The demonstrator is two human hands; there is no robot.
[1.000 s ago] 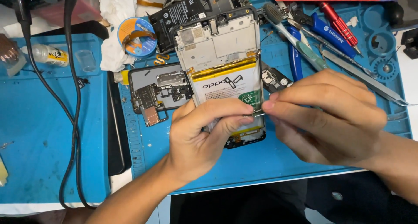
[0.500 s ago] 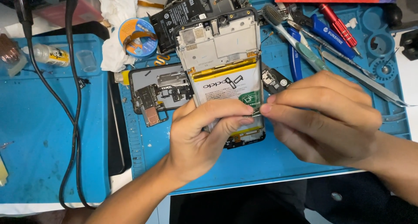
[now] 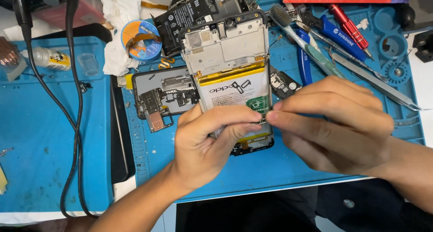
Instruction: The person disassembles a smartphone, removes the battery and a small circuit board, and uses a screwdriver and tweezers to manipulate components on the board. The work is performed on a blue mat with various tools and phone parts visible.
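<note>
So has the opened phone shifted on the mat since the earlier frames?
No. The opened phone sits in the same spot beside the tape roll on the blue mat, allowing for slight camera drift.

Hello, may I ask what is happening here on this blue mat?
A person is working on an opened phone with its back cover off, lying on a blue mat. The left hand and the right hand meet over the battery, their fingertips pinching a very small part between them; what it is cannot be told. Screwdrivers and tweezers lie to the right.
</note>
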